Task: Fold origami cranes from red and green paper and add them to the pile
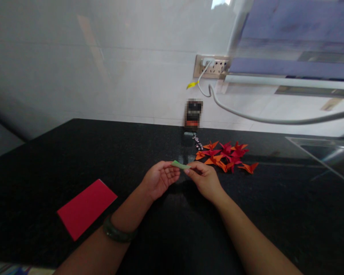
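A small piece of folded light green paper [180, 165] is held up between my two hands over the dark counter. My left hand [162, 178], palm turned up with fingers curled, pinches the paper's left end. At its right end, the thumb and forefinger of my right hand [205, 179] grip it. To the right, just beyond my right hand, lies a cluster of several folded paper cranes [226, 156] in orange and red. Left of my left forearm lies a red rectangular stack or sheet of paper [87, 209].
A phone-like object [192, 114], blurred out, leans against the wall with a beaded strap [197, 142] before it. Above it is a wall socket [214, 66] with a white cable [246, 116] running right. A glass-like panel [326, 152] lies at the right.
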`<move>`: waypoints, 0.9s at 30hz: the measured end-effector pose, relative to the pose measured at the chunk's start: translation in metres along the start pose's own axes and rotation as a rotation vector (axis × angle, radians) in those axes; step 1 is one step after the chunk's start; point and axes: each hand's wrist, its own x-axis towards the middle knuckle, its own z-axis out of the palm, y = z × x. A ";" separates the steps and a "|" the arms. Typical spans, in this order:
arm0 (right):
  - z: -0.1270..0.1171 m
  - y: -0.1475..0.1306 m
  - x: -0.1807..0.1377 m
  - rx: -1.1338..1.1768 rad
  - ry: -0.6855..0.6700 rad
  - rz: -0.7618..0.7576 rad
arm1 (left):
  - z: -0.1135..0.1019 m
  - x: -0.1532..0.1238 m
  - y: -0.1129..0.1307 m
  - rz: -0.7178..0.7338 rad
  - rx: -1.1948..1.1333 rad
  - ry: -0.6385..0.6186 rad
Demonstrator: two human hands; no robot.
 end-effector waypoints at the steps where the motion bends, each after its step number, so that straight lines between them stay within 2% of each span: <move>1: 0.000 0.000 0.000 -0.008 0.000 -0.004 | 0.000 0.000 0.000 -0.001 -0.001 0.003; 9: 0.000 0.000 -0.002 -0.079 -0.044 -0.105 | 0.003 -0.003 -0.001 0.021 0.088 0.075; 14: 0.001 -0.006 -0.004 -0.082 -0.117 -0.114 | 0.001 -0.001 -0.007 0.148 0.315 0.100; 20: 0.001 -0.003 -0.003 -0.128 -0.077 0.002 | -0.001 0.001 -0.014 0.254 0.753 0.026; 23: 0.000 0.000 -0.002 -0.070 -0.060 0.123 | -0.001 0.000 -0.014 0.235 0.805 -0.010; 27: -0.002 0.001 -0.002 0.044 -0.039 0.223 | 0.000 -0.003 -0.011 0.221 0.786 0.020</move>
